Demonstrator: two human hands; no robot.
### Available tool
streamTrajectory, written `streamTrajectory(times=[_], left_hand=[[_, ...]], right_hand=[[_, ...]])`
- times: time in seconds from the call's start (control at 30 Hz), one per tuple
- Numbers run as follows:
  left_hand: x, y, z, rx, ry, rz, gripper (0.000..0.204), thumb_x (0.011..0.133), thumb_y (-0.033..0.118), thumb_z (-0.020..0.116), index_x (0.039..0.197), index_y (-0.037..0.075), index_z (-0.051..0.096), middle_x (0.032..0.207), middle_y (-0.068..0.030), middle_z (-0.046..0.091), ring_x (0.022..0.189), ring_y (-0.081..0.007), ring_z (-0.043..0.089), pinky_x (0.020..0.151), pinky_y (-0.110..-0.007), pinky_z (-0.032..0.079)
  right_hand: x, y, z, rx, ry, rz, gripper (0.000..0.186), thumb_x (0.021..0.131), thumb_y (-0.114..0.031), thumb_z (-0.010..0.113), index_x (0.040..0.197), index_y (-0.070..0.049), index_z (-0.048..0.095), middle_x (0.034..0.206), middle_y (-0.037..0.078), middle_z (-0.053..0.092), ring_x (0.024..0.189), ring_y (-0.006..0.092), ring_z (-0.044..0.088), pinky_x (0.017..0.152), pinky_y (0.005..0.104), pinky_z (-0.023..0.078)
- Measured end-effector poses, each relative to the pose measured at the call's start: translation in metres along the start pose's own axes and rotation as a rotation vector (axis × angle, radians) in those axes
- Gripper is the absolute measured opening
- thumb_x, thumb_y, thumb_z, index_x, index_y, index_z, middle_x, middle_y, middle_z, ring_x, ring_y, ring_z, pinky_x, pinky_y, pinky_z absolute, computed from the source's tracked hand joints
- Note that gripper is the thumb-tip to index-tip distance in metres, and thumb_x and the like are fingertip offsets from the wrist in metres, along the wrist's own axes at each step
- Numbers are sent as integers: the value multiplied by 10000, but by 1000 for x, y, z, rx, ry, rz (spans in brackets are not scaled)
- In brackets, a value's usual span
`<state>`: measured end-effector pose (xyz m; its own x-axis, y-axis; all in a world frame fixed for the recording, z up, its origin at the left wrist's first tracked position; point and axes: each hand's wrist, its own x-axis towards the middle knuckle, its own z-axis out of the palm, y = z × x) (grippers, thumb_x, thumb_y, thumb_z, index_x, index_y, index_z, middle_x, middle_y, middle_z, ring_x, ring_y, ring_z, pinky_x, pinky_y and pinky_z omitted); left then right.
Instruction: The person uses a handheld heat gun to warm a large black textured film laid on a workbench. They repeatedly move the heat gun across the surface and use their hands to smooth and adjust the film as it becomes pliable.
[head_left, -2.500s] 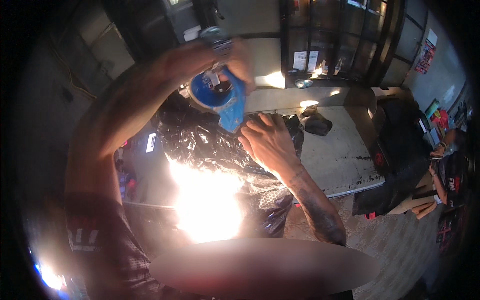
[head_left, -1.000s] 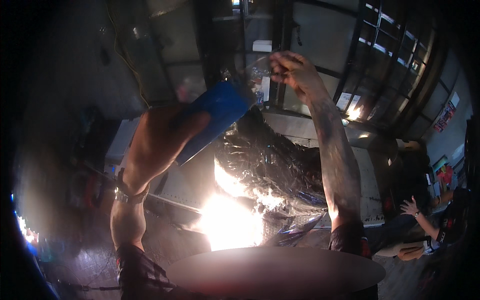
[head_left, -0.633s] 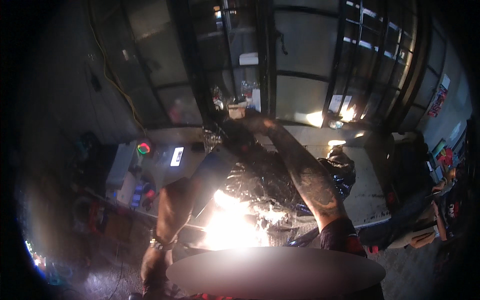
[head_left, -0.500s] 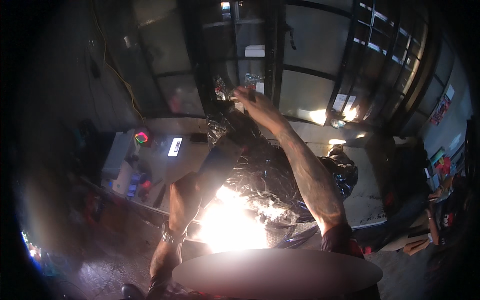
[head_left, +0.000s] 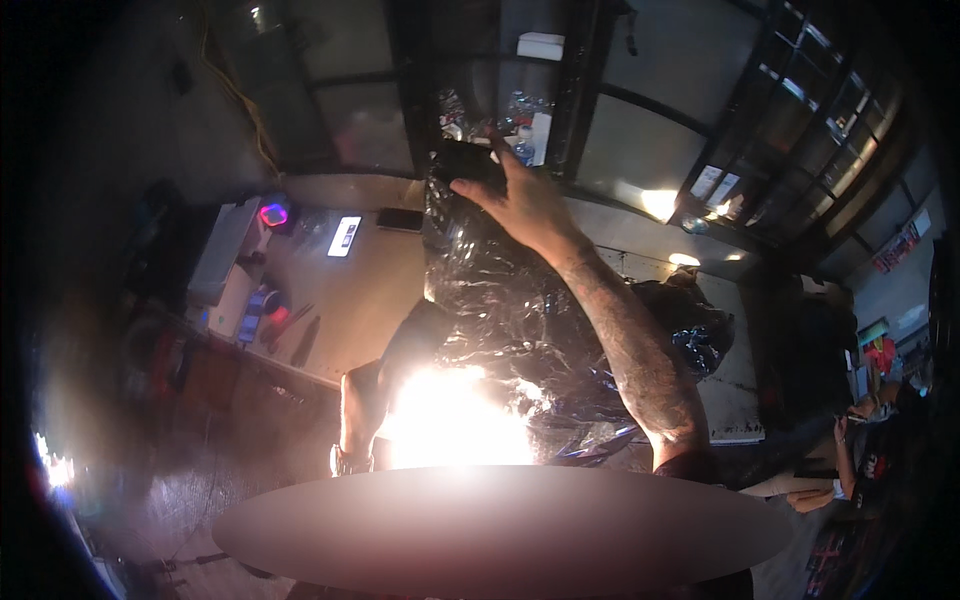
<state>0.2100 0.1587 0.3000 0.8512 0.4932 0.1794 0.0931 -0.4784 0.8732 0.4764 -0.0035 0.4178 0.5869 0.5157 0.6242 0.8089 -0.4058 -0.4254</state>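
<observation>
A large bundle of shiny, wrinkled black plastic film (head_left: pixel 505 285) lies in front of me, running away toward the window frames. At its far end my right hand (head_left: pixel 530 210) is closed around a dark gathered part, the thumb on the left side and the fingers beyond it. My left hand (head_left: pixel 362 395) is at the bundle's near left side, against a smooth dark piece (head_left: pixel 415 335) whose kind I cannot make out. Its fingers are hidden by that piece and by a strong white glare (head_left: pixel 455 425), which also covers the near part of the bundle.
On the worktop (head_left: pixel 370 290) at left lie a lit phone (head_left: pixel 344 236), a dark flat case (head_left: pixel 400 219), a glowing ring-shaped device (head_left: pixel 273 214) and a grey box (head_left: pixel 225 255). A smaller black plastic bundle (head_left: pixel 700 325) sits at right. Another person's arm (head_left: pixel 842 455) shows at far right.
My right hand has turned and come to hold the bundle's far end, which now stretches farther away. My left hand and the dark piece have shifted left. The view has tilted slightly.
</observation>
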Motion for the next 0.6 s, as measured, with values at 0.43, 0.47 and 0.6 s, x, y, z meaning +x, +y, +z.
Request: streamTrajectory(times=[0.43,0.47,0.6], left_hand=[[61,4,-50,576,-434,318,315,975,240,586,1229,54,595,855,-136,682,719,-267,653,695,-386,538],[75,8,-49,518,-386,507,316,979,255,575,1241,78,593,868,-150,682,746,-292,667,716,-392,549],[131,15,-64,1008,-784,382,299,976,290,540,1220,133,612,901,-168,695,747,-312,683,740,-429,547]], right_hand=[[-11,-6,-14,192,-240,68,1056,699,-630,806,1448,-16,387,1280,222,626,1178,356,626,1001,429,499],[-12,-6,-13,204,-239,57,1055,702,-618,810,1453,-14,380,1281,227,625,1183,359,622,1001,425,498],[-11,-5,-11,269,-189,-24,1052,722,-568,820,1483,-17,347,1290,243,617,1201,369,608,1015,417,487]])
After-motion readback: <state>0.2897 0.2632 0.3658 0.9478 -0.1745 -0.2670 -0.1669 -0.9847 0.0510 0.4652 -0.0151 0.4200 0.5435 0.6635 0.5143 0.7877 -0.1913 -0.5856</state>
